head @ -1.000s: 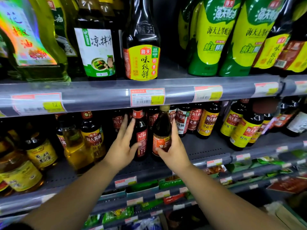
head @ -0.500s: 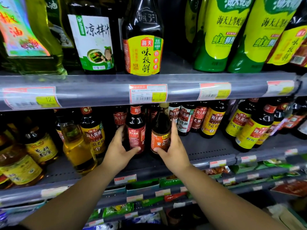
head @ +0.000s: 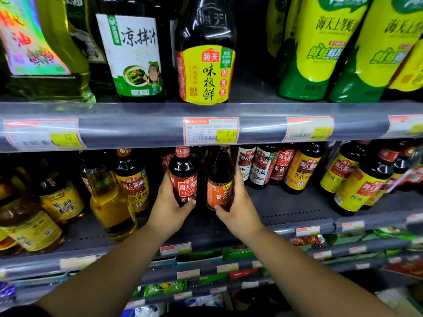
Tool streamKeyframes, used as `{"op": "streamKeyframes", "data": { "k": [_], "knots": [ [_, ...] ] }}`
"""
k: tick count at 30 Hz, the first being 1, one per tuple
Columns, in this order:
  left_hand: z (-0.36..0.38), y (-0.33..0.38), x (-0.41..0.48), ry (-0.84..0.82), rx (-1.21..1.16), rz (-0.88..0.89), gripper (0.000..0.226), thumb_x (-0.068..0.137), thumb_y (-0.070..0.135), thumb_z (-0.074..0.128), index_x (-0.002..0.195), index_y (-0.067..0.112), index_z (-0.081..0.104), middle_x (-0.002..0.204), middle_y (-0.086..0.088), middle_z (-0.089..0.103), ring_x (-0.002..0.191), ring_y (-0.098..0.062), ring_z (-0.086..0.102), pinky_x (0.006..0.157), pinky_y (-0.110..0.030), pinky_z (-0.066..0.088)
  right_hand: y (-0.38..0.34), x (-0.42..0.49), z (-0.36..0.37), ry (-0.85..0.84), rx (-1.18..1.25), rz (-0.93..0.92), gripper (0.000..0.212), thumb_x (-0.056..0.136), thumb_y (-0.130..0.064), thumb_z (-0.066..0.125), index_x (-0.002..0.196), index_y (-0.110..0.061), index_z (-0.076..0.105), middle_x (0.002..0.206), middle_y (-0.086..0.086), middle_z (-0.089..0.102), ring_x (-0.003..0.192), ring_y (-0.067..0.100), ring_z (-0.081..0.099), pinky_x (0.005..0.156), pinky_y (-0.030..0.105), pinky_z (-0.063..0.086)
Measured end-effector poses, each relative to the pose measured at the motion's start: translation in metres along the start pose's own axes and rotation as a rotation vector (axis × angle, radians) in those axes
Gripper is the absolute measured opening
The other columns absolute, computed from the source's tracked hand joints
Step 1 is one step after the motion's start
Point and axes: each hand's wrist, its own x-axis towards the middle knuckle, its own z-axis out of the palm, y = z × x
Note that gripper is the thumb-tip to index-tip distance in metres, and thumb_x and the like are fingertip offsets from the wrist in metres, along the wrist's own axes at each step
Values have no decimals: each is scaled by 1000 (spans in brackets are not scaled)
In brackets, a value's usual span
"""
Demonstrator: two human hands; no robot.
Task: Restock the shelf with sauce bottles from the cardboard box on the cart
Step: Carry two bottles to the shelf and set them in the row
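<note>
Red-labelled bottle [head: 183, 179] gripped by left hand [head: 168, 208] | orange-labelled bottle [head: 220, 179] gripped by right hand [head: 239, 205]

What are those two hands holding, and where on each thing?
Left hand grips the red-labelled bottle at its lower body; right hand grips the orange-labelled bottle likewise.

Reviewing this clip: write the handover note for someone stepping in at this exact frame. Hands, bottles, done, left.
Left hand: wrapped around the red-label bottle on the middle shelf.
Right hand: gripping the orange-label bottle right beside it.
Both bottles stand upright, side by side, near the shelf's front.
Done: these two are at their spot.
Left: let go, check labels face out, fetch more. Box and cart are out of view, so remaining stock is unknown.
</note>
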Motion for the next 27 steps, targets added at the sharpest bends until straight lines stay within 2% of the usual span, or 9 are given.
{"op": "streamKeyframes", "data": {
  "k": [3, 6, 8, 10, 12, 14, 17, 23, 27],
  "knots": [
    [-5, -2, -3, 31, 48, -34, 97, 76, 20, 79, 149, 31, 16, 142, 1, 40, 131, -6, 38, 111, -44, 37, 3, 5, 6, 14, 0, 20, 103, 80, -19, 77, 151, -44, 6, 147, -6, 45, 133, 9, 46, 108, 34, 44],
    [-5, -2, -8, 18, -22, -13, 94, 80, 15, 74, 150, 33, 14, 142, 8, 45, 133, -6, 43, 109, -45, 41, 4, 11, 15, 26, -12, 50, 95, 77, -28, 79, 149, -39, 18, 142, -4, 52, 129, 13, 51, 104, 42, 48],
    [-3, -1, -9, 43, -12, -28, 94, 81, 15, 72, 151, 36, 12, 142, 8, 46, 132, -7, 44, 108, -46, 42, 3, 13, 20, 39, -12, 54, 94, 76, -30, 81, 148, -37, 21, 139, -3, 54, 126, 14, 54, 102, 42, 49],
    [-1, -4, -10, 91, 44, -67, 96, 83, 16, 71, 151, 40, 7, 143, 2, 42, 129, -9, 43, 108, -40, 39, 0, 15, 26, 58, -1, 62, 90, 75, -30, 81, 146, -34, 26, 136, -2, 56, 123, 16, 56, 100, 39, 50],
    [-1, -6, -11, 140, 125, -113, 93, 88, 21, 67, 150, 44, 2, 143, -6, 37, 127, -18, 44, 100, -35, 38, -3, 18, 32, 76, 5, 76, 84, 76, -31, 81, 142, -31, 30, 134, -2, 56, 122, 17, 56, 99, 37, 50],
    [-3, -10, -10, 160, 155, -120, 89, 90, 24, 64, 150, 44, 2, 145, -8, 37, 131, -25, 42, 99, -38, 40, -5, 20, 37, 88, 15, 80, 79, 77, -29, 80, 141, -28, 32, 132, -1, 56, 121, 17, 56, 98, 34, 49],
    [-3, -13, -6, 137, 121, -119, 92, 88, 18, 66, 150, 43, 3, 147, -3, 37, 134, -19, 39, 102, -34, 38, -5, 19, 41, 96, 32, 53, 80, 80, -25, 76, 146, -26, 30, 136, 1, 53, 124, 16, 54, 100, 32, 47],
    [4, -11, 2, 132, 81, -147, 96, 86, 9, 66, 149, 44, 2, 148, -1, 36, 134, -17, 39, 105, -36, 37, -5, 27, 47, 117, 27, 62, 83, 82, -25, 76, 149, -25, 27, 144, 2, 47, 131, 19, 48, 106, 39, 45],
    [4, -10, 3, 126, 106, -147, 95, 86, 10, 66, 149, 42, 2, 148, -2, 35, 135, -19, 39, 109, -41, 38, -3, 32, 48, 133, 12, 74, 85, 81, -27, 77, 149, -21, 28, 148, 3, 42, 134, 20, 44, 105, 31, 39]
  ]
}}
